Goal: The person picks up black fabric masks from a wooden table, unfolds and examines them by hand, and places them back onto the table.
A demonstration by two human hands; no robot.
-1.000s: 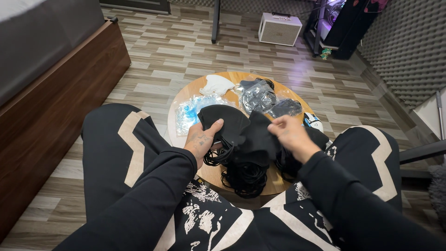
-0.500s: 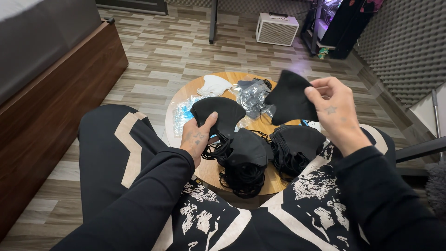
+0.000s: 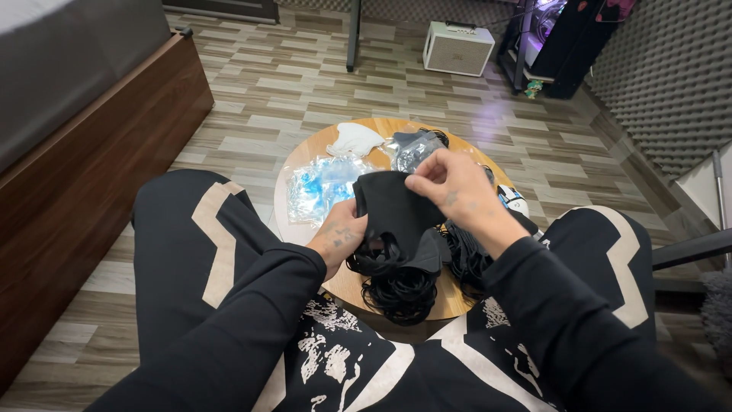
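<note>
Black cloth face mask point(image 3: 396, 210) held up between both hands, just above the round wooden bench point(image 3: 305, 172), between the person's knees. Left hand point(image 3: 339, 238) grips the mask's left edge; its fingers point(image 3: 352, 229) are curled closed on the cloth. Right hand point(image 3: 457, 189) holds the top right edge, fingers pinched shut on the fabric near the upper corner. Mask hangs roughly flat, facing the camera, slightly creased.

Directly below the held mask: a pile of more black masks point(image 3: 400, 282) with tangled black ear loops, lying at the near edge of the bench. A second dark heap point(image 3: 465, 255) sits just right of it, partly hidden by the right forearm.

Farther back on the bench: clear plastic wrappers with blue print point(image 3: 320, 187) at left, a white mask point(image 3: 354, 139) at the far left rim, a grey mask in clear wrapping point(image 3: 415, 149) beside it.

Beyond, on the wood-pattern floor: a small white box-shaped amplifier point(image 3: 457, 47).
</note>
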